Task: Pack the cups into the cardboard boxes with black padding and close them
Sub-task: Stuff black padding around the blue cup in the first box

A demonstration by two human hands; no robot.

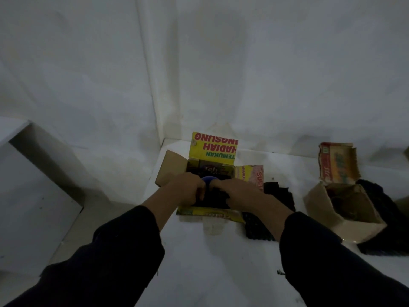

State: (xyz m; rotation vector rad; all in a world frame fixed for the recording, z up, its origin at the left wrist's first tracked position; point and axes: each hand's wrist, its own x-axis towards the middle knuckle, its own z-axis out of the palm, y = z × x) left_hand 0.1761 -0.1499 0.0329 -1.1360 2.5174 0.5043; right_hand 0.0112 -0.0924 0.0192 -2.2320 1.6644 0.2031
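Two hands at centre of frame: our left hand and right hand both curl their fingers onto the black padding either side of a blue cup. The cup sits inside the yellow cardboard box, whose flaps are open. Cup: we judge it rigid, perhaps breakable, and best held by its wall. Padding: soft, light, easily bunched. Loose padding lies just right of the box. Second box: open, right of frame. Surface: white table, set in a corner of white wall; light is dim.
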